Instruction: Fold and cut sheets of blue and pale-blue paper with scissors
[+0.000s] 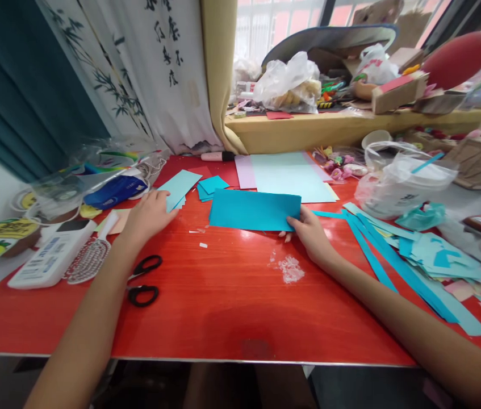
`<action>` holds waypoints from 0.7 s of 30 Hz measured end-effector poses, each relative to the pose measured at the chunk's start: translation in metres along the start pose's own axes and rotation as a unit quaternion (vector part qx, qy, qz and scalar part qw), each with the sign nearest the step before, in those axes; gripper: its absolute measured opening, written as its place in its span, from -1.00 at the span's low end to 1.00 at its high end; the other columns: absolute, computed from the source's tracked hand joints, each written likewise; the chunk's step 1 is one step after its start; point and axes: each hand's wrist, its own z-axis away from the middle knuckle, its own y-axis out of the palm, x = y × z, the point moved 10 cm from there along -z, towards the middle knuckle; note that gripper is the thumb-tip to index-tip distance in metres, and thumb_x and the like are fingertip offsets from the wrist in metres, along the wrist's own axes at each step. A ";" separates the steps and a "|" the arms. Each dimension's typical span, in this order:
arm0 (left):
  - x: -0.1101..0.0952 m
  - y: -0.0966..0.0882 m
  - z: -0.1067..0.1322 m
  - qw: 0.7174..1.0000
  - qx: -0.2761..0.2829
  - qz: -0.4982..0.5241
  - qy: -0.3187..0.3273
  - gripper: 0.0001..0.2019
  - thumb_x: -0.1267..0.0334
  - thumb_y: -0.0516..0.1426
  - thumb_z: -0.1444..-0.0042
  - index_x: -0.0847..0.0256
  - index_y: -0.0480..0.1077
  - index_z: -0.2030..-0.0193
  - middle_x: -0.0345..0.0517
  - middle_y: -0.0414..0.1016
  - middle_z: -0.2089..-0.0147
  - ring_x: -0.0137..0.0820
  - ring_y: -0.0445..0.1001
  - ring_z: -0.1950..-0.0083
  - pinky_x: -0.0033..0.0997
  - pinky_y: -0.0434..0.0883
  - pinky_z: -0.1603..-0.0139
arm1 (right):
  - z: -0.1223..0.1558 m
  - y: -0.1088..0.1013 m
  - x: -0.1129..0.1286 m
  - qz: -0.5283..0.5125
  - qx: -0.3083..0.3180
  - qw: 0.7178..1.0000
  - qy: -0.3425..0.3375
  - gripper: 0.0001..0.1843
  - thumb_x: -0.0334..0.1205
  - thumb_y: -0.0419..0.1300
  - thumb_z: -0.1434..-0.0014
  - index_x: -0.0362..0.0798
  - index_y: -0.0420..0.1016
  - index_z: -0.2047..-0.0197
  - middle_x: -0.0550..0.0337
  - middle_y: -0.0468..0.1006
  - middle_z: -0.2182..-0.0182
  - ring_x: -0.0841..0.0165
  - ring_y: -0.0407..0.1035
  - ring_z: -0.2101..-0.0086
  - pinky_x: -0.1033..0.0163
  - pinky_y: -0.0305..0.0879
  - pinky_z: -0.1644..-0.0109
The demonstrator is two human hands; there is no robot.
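Note:
A bright blue rectangle of paper (255,210) is pinched at its right end by my right hand (310,233), thumb on top and fingertips showing below the edge. It is held slightly over the red table (223,295). Off to the left, my left hand (150,213) rests at the near end of some pale blue paper pieces (180,186), thumb and fingers apart; part of its fingers is hidden. Small bright blue paper squares (212,186) lie between the two hands, partly behind the rectangle. Black-handled scissors (144,281) lie beside my left forearm, which covers their blades.
Larger pale sheets (291,173) and a marker (217,156) lie at the back. Blue strips and offcuts (431,255) spread on the right, near a white plastic tub (402,187). A hairbrush (89,258) and a white box (53,253) sit left. Paper crumbs (291,269) lie mid-table.

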 end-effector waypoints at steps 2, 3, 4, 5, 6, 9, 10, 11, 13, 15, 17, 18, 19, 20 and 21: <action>0.007 0.008 0.001 0.999 0.018 -0.031 -0.010 -0.44 0.03 -0.01 -0.04 0.36 0.16 -0.12 0.21 0.28 -0.10 -0.04 0.22 -0.14 -0.13 0.19 -0.10 | -0.001 0.000 -0.001 -0.006 0.000 1.000 0.003 -0.79 -0.30 0.01 -0.06 -0.04 0.24 0.18 0.28 0.39 0.63 0.36 0.36 0.64 0.24 0.32 0.53; 0.010 0.011 0.002 0.999 0.027 -0.038 -0.017 -0.42 0.01 0.00 -0.02 0.35 0.15 -0.12 0.21 0.26 -0.11 -0.03 0.21 -0.15 -0.12 0.20 -0.09 | -0.001 0.000 -0.002 -0.009 0.000 1.000 0.006 -0.78 -0.30 0.02 -0.06 -0.04 0.24 0.17 0.28 0.40 0.62 0.36 0.37 0.62 0.23 0.33 0.52; 0.013 0.013 0.002 0.998 0.033 -0.043 -0.026 -0.41 0.00 0.00 -0.01 0.34 0.15 -0.12 0.22 0.25 -0.13 -0.02 0.21 -0.15 -0.12 0.20 -0.08 | -0.002 0.000 -0.004 -0.011 0.001 1.000 0.008 -0.78 -0.29 0.02 -0.06 -0.04 0.24 0.17 0.27 0.40 0.62 0.35 0.38 0.61 0.23 0.35 0.51; 0.017 0.015 0.003 0.998 0.038 -0.047 -0.035 -0.40 -0.01 0.01 -0.01 0.34 0.15 -0.12 0.23 0.23 -0.14 -0.01 0.21 -0.15 -0.11 0.21 -0.07 | -0.002 0.001 -0.005 -0.014 0.002 1.000 0.010 -0.77 -0.29 0.03 -0.06 -0.04 0.24 0.16 0.27 0.41 0.61 0.35 0.39 0.60 0.23 0.35 0.51; 0.020 0.016 0.003 0.997 0.041 -0.049 -0.043 -0.40 -0.02 0.01 0.00 0.33 0.15 -0.13 0.23 0.21 -0.16 0.00 0.22 -0.14 -0.11 0.22 -0.06 | -0.002 0.001 -0.005 -0.017 0.003 1.000 0.010 -0.77 -0.28 0.03 -0.06 -0.04 0.24 0.15 0.26 0.41 0.60 0.35 0.39 0.59 0.22 0.36 0.50; 0.030 0.019 0.002 0.996 0.050 -0.052 -0.057 -0.38 -0.04 -0.01 0.00 0.35 0.16 -0.13 0.25 0.18 -0.18 0.02 0.25 -0.12 -0.08 0.25 -0.02 | -0.002 0.000 -0.006 -0.022 0.001 1.000 0.004 -0.74 -0.28 0.04 -0.06 -0.03 0.23 0.12 0.23 0.43 0.54 0.36 0.40 0.58 0.22 0.37 0.50; 0.033 0.021 0.002 0.995 0.057 -0.050 -0.059 -0.38 -0.05 -0.02 0.00 0.36 0.16 -0.13 0.26 0.20 -0.17 0.02 0.26 -0.11 -0.09 0.25 -0.01 | -0.002 0.000 -0.006 -0.022 0.000 1.000 0.002 -0.73 -0.28 0.04 -0.06 -0.03 0.22 0.12 0.22 0.44 0.52 0.36 0.40 0.57 0.22 0.37 0.50; 0.035 0.022 0.002 0.995 0.067 -0.047 -0.062 -0.37 -0.05 -0.03 -0.01 0.36 0.17 -0.13 0.27 0.22 -0.16 0.02 0.27 -0.11 -0.10 0.26 0.00 | -0.001 0.000 -0.006 -0.022 -0.002 1.000 0.001 -0.73 -0.28 0.05 -0.06 -0.03 0.22 0.11 0.21 0.44 0.51 0.36 0.40 0.57 0.21 0.37 0.50; 0.039 0.025 0.003 0.993 0.084 -0.043 -0.071 -0.35 -0.08 -0.04 -0.01 0.37 0.16 -0.13 0.27 0.25 -0.14 0.03 0.30 -0.09 -0.11 0.28 0.02 | -0.001 0.000 -0.007 -0.021 -0.002 1.000 0.002 -0.73 -0.28 0.05 -0.06 -0.03 0.22 0.12 0.21 0.44 0.51 0.36 0.40 0.57 0.21 0.37 0.49; 0.042 0.025 0.004 0.991 0.093 -0.046 -0.085 -0.33 -0.10 -0.06 -0.01 0.35 0.13 -0.16 0.27 0.28 -0.12 0.05 0.34 -0.04 -0.09 0.31 0.08 | -0.001 0.000 -0.008 -0.020 -0.002 1.000 0.003 -0.75 -0.28 0.04 -0.07 -0.03 0.22 0.13 0.22 0.43 0.53 0.36 0.40 0.57 0.20 0.38 0.49; 0.043 0.026 0.006 0.989 0.103 -0.053 -0.096 -0.34 -0.10 -0.07 -0.02 0.32 0.12 -0.17 0.26 0.32 -0.09 0.07 0.38 0.01 -0.08 0.32 0.13 | -0.001 -0.001 -0.008 -0.018 -0.002 1.000 0.004 -0.75 -0.28 0.04 -0.07 -0.03 0.22 0.13 0.22 0.43 0.54 0.35 0.40 0.57 0.20 0.38 0.49; 0.043 0.027 0.006 0.988 0.110 -0.057 -0.097 -0.36 -0.09 -0.09 -0.03 0.32 0.13 -0.16 0.27 0.34 -0.07 0.08 0.39 0.02 -0.08 0.33 0.14 | -0.001 -0.001 -0.008 -0.018 -0.003 1.000 0.003 -0.75 -0.28 0.04 -0.07 -0.03 0.22 0.13 0.23 0.43 0.53 0.35 0.40 0.57 0.20 0.38 0.49; 0.042 0.029 0.006 0.987 0.116 -0.060 -0.097 -0.37 -0.08 -0.10 -0.04 0.33 0.15 -0.15 0.27 0.36 -0.05 0.07 0.40 0.03 -0.09 0.33 0.15 | -0.001 -0.001 -0.008 -0.018 -0.004 1.000 0.003 -0.74 -0.29 0.04 -0.07 -0.02 0.22 0.12 0.23 0.43 0.53 0.35 0.40 0.57 0.20 0.38 0.48; 0.041 0.030 0.006 0.986 0.122 -0.063 -0.095 -0.39 -0.07 -0.11 -0.04 0.33 0.17 -0.13 0.27 0.38 -0.03 0.07 0.40 0.03 -0.10 0.33 0.15 | -0.001 -0.001 -0.008 -0.017 -0.006 1.000 0.003 -0.74 -0.29 0.04 -0.07 -0.02 0.22 0.12 0.23 0.43 0.52 0.36 0.40 0.57 0.20 0.38 0.48; 0.041 0.031 0.006 0.985 0.126 -0.065 -0.094 -0.40 -0.06 -0.12 -0.05 0.34 0.18 -0.12 0.28 0.39 -0.02 0.06 0.40 0.03 -0.11 0.33 0.16 | -0.001 -0.001 -0.007 -0.017 -0.007 1.000 0.003 -0.73 -0.29 0.04 -0.06 -0.02 0.22 0.12 0.23 0.43 0.52 0.36 0.40 0.57 0.20 0.38 0.48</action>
